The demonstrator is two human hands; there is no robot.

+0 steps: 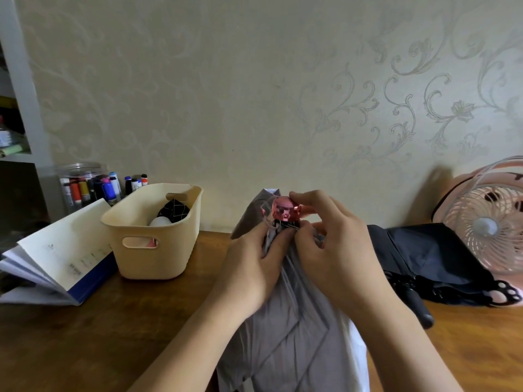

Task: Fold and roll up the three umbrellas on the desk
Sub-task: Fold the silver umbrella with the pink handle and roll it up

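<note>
Above the desk (113, 321), left hand (252, 267) gripping the grey umbrella (294, 335), right hand (339, 250) pinching its pink handle (284, 209), we gather pleats evenly.

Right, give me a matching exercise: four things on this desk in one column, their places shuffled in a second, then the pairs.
1 grey fabric umbrella with pink faceted knob
2 dark navy fabric umbrella
3 cream plastic basket
4 pink plastic fan

A at the right edge of the desk
B beside the open white book
C gripped by left hand and right hand
D lying between right hand and fan

Pairs: 1-C, 2-D, 3-B, 4-A
</note>
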